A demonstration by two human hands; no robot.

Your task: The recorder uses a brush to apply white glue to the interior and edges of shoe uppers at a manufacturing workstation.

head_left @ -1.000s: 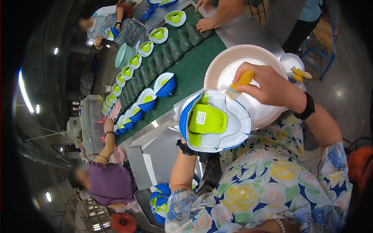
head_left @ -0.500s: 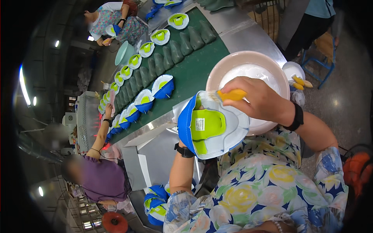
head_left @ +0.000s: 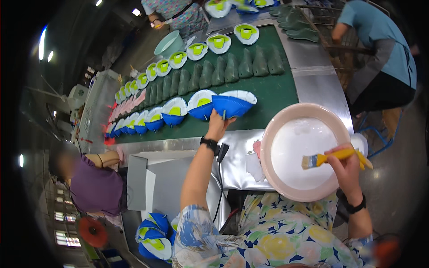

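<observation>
My left hand (head_left: 217, 126) reaches out over the green belt (head_left: 261, 96), its fingers closed on the near edge of a blue shoe upper (head_left: 234, 105). That upper has a white lining and overlaps the end of a row of similar uppers (head_left: 173, 111). In my right hand (head_left: 346, 172) is a paintbrush (head_left: 328, 157) with a yellow handle and pale bristles. The bristles hang over a pinkish basin (head_left: 268, 167) holding white liquid.
Dark green shoe lasts (head_left: 231, 69) line the belt's middle, with more uppers (head_left: 196, 51) behind. Blue uppers (head_left: 154, 241) lie heaped at lower left. One person in purple (head_left: 98, 183) stands left; another in light blue (head_left: 380, 44) bends at right.
My left hand has carried the upper forward from in front of me to the row on the belt. The brush has left the upper and moved down to the right over the basin.
</observation>
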